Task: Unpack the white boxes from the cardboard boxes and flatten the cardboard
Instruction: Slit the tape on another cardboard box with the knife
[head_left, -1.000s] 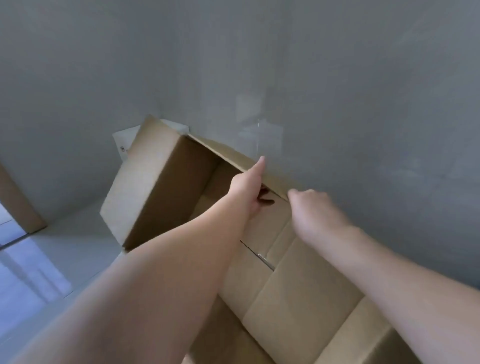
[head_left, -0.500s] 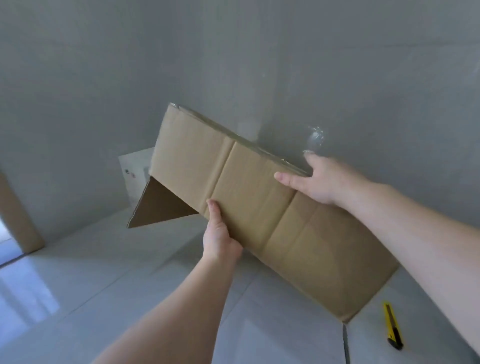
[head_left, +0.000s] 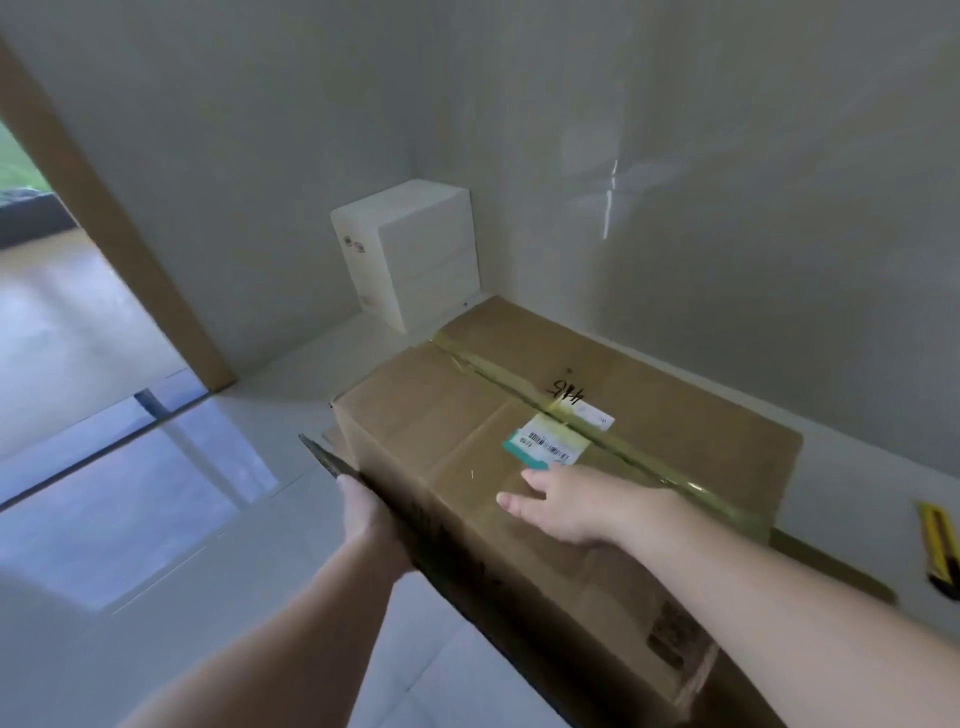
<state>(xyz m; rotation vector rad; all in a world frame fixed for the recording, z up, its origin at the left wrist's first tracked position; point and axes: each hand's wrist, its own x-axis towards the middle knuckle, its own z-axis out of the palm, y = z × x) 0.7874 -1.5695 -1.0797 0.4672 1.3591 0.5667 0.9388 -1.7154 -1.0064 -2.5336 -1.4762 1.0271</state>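
A sealed cardboard box (head_left: 649, 415) stands on the floor by the wall, with yellowish tape along its top seam and a white-green label (head_left: 550, 441). My right hand (head_left: 561, 501) lies flat on its top just below the label, fingers straight. My left hand (head_left: 369, 514) grips a flattened piece of cardboard (head_left: 327, 460), seen edge-on, which runs along the box's near side. A stack of white boxes (head_left: 415, 249) sits in the corner behind.
A yellow utility knife (head_left: 940, 551) lies on the floor at the far right. A strip of brown cardboard (head_left: 831, 566) shows on the floor right of the box. A wooden door frame (head_left: 104, 234) stands left; tiled floor spreads in front.
The open box that both hands held was folded flat. My right hand has let go of it and now rests on a sealed box; my left hand lowered the flat cardboard beside that box.
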